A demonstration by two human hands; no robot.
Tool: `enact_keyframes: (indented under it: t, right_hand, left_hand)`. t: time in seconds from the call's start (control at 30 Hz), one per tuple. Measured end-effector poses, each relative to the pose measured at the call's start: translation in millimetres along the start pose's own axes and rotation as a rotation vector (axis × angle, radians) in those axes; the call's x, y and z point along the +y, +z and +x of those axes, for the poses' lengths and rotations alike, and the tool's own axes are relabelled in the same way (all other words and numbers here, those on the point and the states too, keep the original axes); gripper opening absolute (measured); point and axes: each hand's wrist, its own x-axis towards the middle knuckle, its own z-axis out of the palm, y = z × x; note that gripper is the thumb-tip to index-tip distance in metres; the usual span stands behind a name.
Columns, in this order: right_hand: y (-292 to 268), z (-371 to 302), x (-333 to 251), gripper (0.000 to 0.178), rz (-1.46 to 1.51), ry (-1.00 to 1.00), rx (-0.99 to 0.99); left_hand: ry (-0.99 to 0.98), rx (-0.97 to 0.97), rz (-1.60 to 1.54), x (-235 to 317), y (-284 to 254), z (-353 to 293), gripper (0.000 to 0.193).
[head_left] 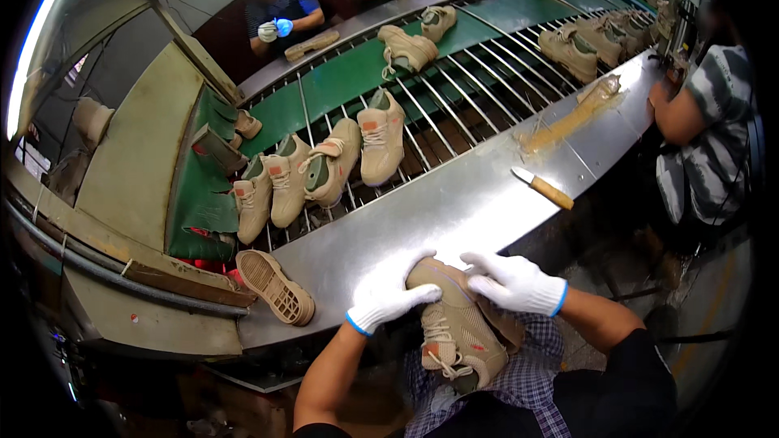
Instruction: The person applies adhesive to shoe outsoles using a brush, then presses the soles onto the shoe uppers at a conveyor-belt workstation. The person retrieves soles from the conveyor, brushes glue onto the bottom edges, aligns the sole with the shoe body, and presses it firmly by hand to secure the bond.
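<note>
- Two hands in white gloves with blue cuffs work at a beige shoe (458, 320), which is above the lap, just at the near edge of the metal counter (381, 239), toe away from the person.
- Left hand (388, 296): fingers grasp the toe end, with the thumb laid along its left side.
- Right hand (519, 284): fingers half bent beside the toe's right side; whether they grip it, I cannot tell.
- Loose laces (442, 349) hang at the shoe's near end, above a checked apron (535, 373).
- Near the counter's left end, a tan sole (276, 286) shows its treaded underside.
- Further right, a knife (542, 189) lies with its blade on the counter and its wooden handle toward the near edge.
- Beyond it, a yellowish smear (564, 131) marks the metal.
- Four laced shoes (381, 142) stand in a row on the metal rods (442, 134) behind the counter.
- Across the green belt (324, 85), a co-worker (284, 12) wears gloves.
- Another person (714, 130) sits at the right.
</note>
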Motion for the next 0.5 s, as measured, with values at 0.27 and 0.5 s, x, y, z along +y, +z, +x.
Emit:
enact_keyframes:
  t: [0.27,0.5]
  right_hand:
    - [8,-29,25,0.093,-0.049,-0.033,-0.179]
    - [53,-12,41,0.062,-0.399,-0.471,0.372]
  left_hand:
    - [0.158,0.033,0.438,55,19,38,0.028]
    - [0.170,0.124,0.271,41,17,35,0.026]
